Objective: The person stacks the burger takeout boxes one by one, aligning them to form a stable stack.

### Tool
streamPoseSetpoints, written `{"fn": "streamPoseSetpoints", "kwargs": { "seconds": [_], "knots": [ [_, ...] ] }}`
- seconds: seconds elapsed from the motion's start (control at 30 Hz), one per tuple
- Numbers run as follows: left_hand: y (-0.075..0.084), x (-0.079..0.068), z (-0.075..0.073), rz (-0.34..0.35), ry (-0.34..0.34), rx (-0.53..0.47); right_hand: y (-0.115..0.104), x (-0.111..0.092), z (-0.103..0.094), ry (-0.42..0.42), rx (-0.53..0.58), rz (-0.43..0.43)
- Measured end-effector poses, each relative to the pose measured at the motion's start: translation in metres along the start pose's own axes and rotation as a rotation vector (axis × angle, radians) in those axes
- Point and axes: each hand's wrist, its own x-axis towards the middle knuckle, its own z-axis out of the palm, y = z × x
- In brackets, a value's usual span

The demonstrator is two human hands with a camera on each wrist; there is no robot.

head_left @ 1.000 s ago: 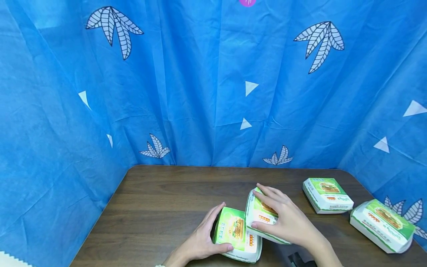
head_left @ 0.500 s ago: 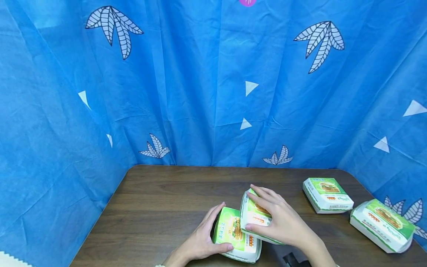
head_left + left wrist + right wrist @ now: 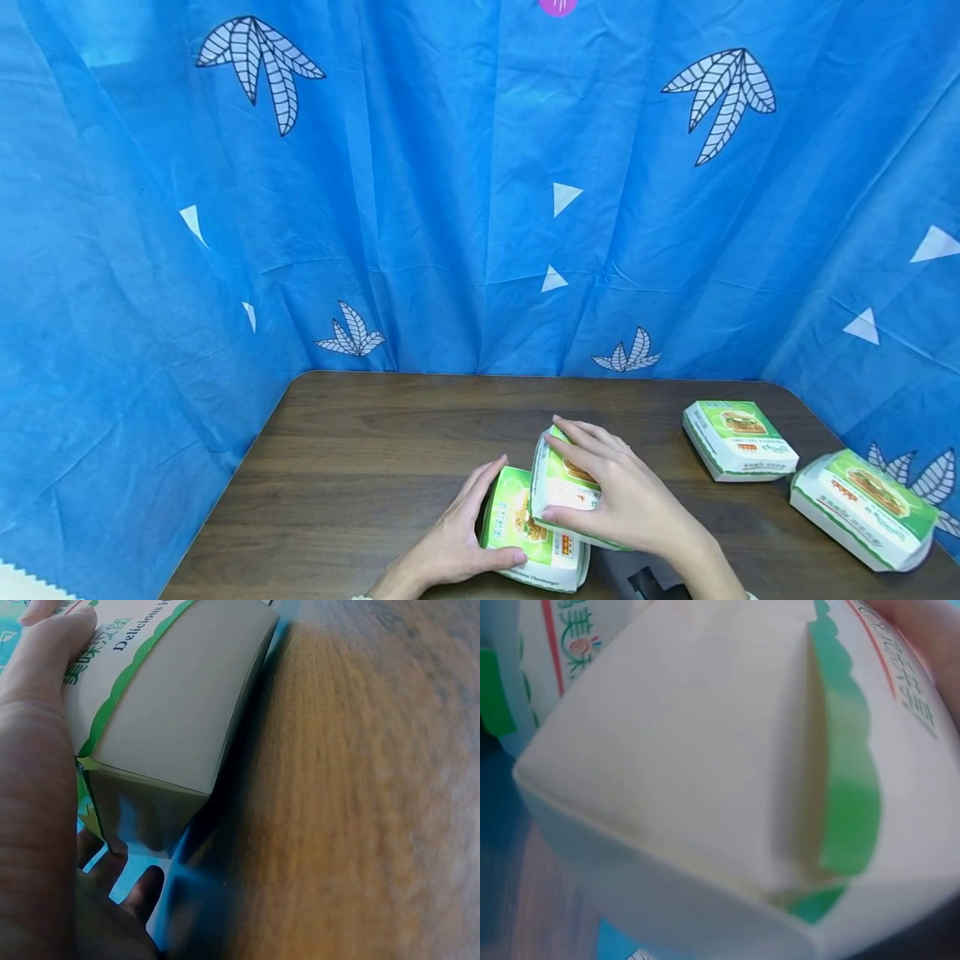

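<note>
My left hand (image 3: 453, 542) grips a green-and-white hamburger box (image 3: 517, 517) standing on the table, thumb on the near side and fingers round the far left side. In the left wrist view this box (image 3: 172, 697) shows its plain white side close to the wood. A second hamburger box (image 3: 566, 492) is in my right hand (image 3: 626, 496), held between thumb and fingers. It is tilted and overlaps the right part of the first box's top. The right wrist view is filled by the second box (image 3: 690, 750), with the first box (image 3: 562, 645) behind it.
Two more hamburger boxes, one farther back (image 3: 741, 442) and one nearer (image 3: 862, 508), lie at the right side of the brown wooden table (image 3: 337, 467). A blue patterned curtain (image 3: 450, 208) surrounds the table's back and sides. A black object (image 3: 656, 585) shows below my right wrist.
My right hand has moved left with its hamburger box, which now covers more of the other box's top. The left hand and its box have stayed in place.
</note>
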Motion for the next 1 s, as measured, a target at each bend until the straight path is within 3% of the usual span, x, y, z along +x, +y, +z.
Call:
{"fn": "streamPoseSetpoints", "kwargs": {
  "seconds": [1.0],
  "knots": [
    [0.000, -0.001, 0.002, -0.026, 0.012, 0.049, -0.017, 0.013, 0.007, -0.037, -0.002, -0.032]
  ]
}}
